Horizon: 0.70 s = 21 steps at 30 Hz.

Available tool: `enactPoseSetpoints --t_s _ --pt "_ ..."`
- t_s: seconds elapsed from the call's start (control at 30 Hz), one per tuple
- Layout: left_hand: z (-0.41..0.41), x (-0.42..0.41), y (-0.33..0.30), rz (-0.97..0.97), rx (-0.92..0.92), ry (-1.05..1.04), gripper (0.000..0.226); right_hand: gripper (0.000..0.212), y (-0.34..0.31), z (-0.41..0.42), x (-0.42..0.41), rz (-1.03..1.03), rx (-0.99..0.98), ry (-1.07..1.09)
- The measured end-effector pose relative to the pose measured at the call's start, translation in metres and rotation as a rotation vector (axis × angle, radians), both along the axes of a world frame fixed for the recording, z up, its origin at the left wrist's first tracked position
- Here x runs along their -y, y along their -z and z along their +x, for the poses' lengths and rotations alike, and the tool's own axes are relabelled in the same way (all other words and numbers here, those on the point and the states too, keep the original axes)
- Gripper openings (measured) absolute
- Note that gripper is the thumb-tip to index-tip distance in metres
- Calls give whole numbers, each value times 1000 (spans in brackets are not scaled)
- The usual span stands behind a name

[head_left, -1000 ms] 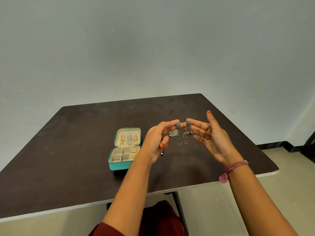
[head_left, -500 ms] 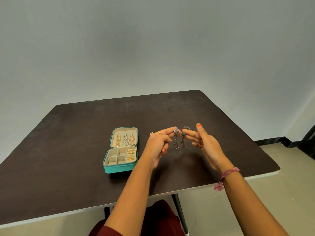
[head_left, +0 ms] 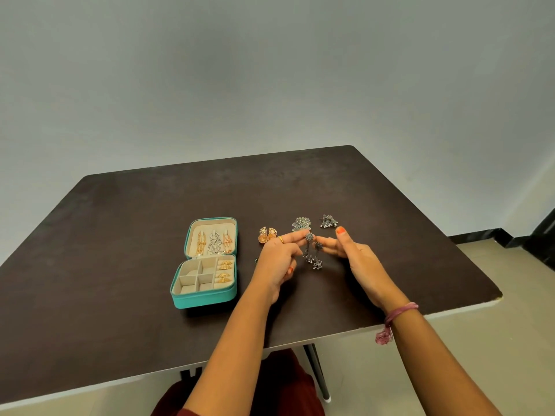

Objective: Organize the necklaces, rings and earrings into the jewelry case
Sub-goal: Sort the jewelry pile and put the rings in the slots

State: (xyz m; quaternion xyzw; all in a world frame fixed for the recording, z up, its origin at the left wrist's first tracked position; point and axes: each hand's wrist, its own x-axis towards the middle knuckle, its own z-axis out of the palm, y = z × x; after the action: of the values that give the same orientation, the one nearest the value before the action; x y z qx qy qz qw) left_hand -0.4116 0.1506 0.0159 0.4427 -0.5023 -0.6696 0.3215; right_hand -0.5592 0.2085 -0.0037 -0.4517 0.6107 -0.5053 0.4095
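Observation:
A teal jewelry case (head_left: 204, 297) lies open on the dark table (head_left: 120, 235), with necklaces hung in its lid and gold rings in its right compartments. My left hand (head_left: 277, 261) pinches the top of a long dark silver earring (head_left: 307, 249). My right hand (head_left: 357, 259) pinches a second matching earring (head_left: 317, 258). Both earrings hang side by side just above the table, right of the case.
Gold earrings (head_left: 266, 234) lie beyond my left hand. A silver pair (head_left: 301, 224) and a beaded silver pair (head_left: 329, 221) lie farther back. The table's right edge (head_left: 480, 265) is close to my right arm.
Both hands have lowered toward the table with the earrings still pinched. The view tilted, so the loose earrings behind my hands now show.

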Motion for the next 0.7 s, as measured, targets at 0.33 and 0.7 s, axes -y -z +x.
enactPoseSetpoints --t_s 0.33,0.7 --pt "-10 1 8 -15 176 -26 43 50 8 -6 6 54 -57 -9" --pt "-19 11 20 -200 383 -37 33 55 10 -4 7 85 -144 -50"
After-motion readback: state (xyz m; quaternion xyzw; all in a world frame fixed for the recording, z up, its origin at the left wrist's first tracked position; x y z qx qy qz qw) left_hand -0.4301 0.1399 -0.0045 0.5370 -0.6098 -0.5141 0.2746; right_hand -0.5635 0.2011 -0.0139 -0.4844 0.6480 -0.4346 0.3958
